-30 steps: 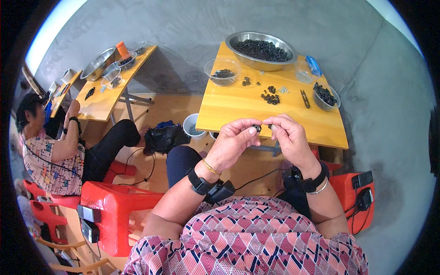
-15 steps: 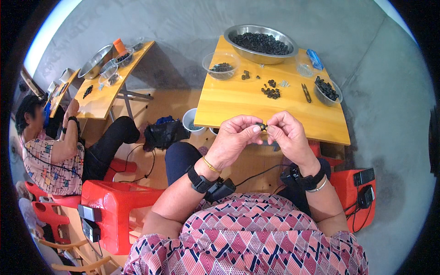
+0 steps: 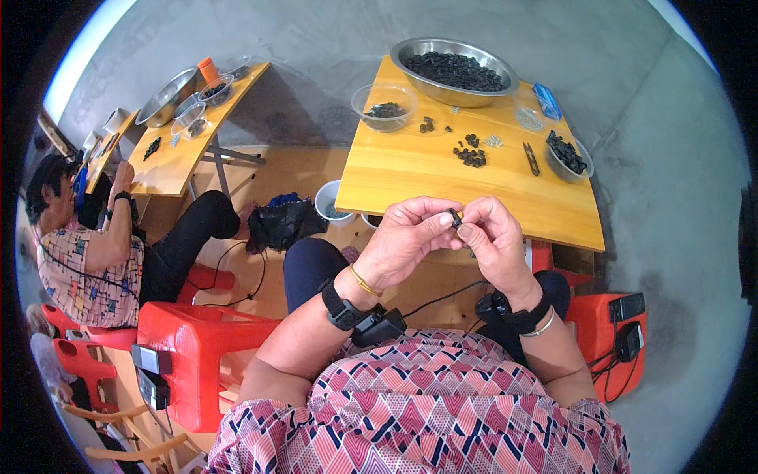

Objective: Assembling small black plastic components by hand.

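Observation:
My left hand (image 3: 399,243) pinches a small black plastic-looking part (image 3: 455,219) between thumb and fingertips. From the other side, the thumb and fingers of my right hand (image 3: 499,243) close on the same part. Both hands are raised over the near edge of the yellow wooden table (image 3: 395,178). Fingertips cover much of the part, so its exact kind cannot be made out. Beyond my hands, a loose cluster of small black parts (image 3: 471,156) lies on the tabletop beside a little heap of small clear or silvery pieces (image 3: 493,141).
At the table's back stands a steel basin (image 3: 505,93) full of black parts. Clear plastic bowls stand left (image 3: 385,118) and right (image 3: 570,164), the right one near small snips (image 3: 530,158). A blue packet (image 3: 546,101) lies behind. At left, a person (image 3: 87,261) sits by another table.
The black part has been tilted between my fingertips, and my right thumb now bends closer against it. The co-worker at left has shifted an arm slightly.

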`<state>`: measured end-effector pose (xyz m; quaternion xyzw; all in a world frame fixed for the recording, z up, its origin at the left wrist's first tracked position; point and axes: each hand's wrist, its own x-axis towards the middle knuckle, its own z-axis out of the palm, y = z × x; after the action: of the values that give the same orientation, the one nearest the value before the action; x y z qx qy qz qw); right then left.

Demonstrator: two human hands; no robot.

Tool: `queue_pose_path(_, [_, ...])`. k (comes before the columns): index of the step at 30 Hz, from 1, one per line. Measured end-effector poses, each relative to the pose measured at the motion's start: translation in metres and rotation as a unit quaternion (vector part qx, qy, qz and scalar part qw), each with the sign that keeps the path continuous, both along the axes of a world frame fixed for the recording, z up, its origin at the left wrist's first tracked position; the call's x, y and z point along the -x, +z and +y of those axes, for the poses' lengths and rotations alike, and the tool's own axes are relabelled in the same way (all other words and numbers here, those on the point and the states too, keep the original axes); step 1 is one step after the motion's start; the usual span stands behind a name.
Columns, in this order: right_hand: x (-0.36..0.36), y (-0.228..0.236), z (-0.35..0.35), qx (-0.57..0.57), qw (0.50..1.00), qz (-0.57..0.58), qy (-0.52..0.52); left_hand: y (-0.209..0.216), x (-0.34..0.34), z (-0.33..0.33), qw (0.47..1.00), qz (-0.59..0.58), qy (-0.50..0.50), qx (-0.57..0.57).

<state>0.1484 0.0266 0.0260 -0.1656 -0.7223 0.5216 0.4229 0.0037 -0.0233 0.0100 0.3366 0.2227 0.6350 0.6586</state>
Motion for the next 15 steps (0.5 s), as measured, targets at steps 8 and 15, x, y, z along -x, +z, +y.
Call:
queue_pose_path(8, [-0.001,0.009,-0.008,-0.176,0.975,-0.105,-0.082,0.002,-0.005,-0.002,0.999,0.006,0.028,-0.02])
queue_pose_path(15, [-0.002,0.007,-0.001,-0.235,0.965,-0.101,-0.066,0.001,-0.009,0.004,0.999,-0.003,0.033,0.002])
